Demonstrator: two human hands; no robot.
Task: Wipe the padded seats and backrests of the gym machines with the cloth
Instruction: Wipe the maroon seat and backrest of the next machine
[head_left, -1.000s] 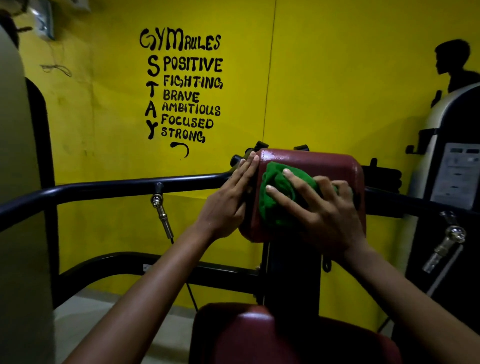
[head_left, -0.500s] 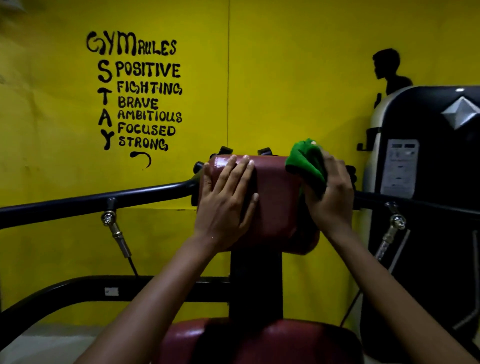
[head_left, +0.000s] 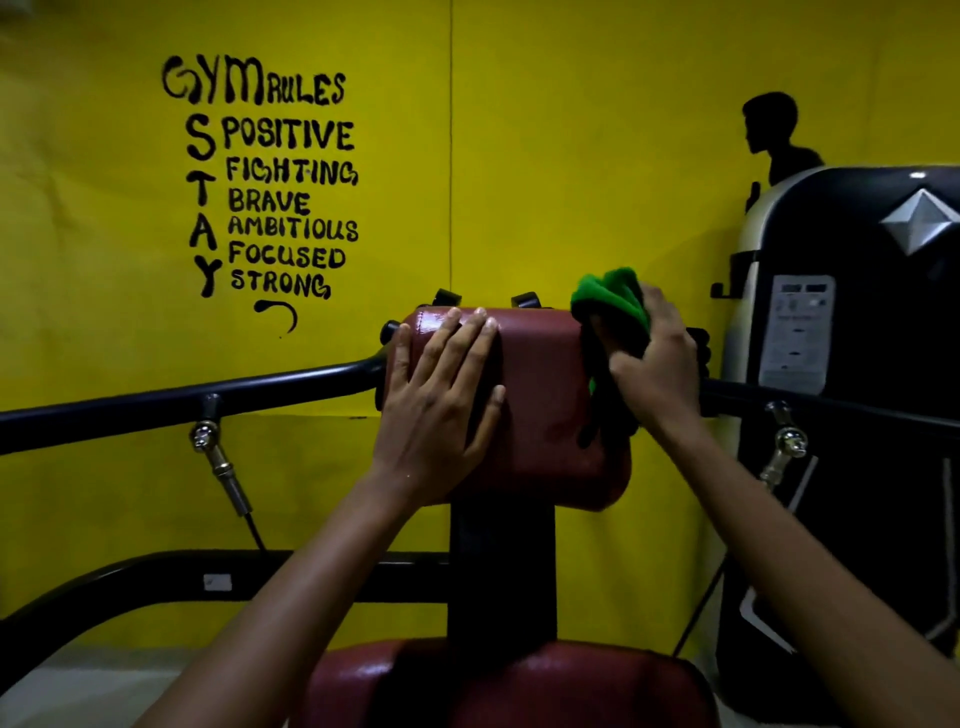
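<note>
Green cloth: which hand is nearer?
Right. The right hand grips the green cloth at the backrest's upper right edge; the left hand lies flat on the backrest's left side, apart from the cloth.

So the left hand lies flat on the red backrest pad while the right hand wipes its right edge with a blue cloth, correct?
Not quite: the cloth is green, not blue, as the head view shows. The rest holds: the left hand lies flat on the red backrest pad and the right hand grips the cloth at its right edge.

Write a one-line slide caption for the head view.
Left hand steadies the red pad; right hand holds the cloth at its right edge.
</note>
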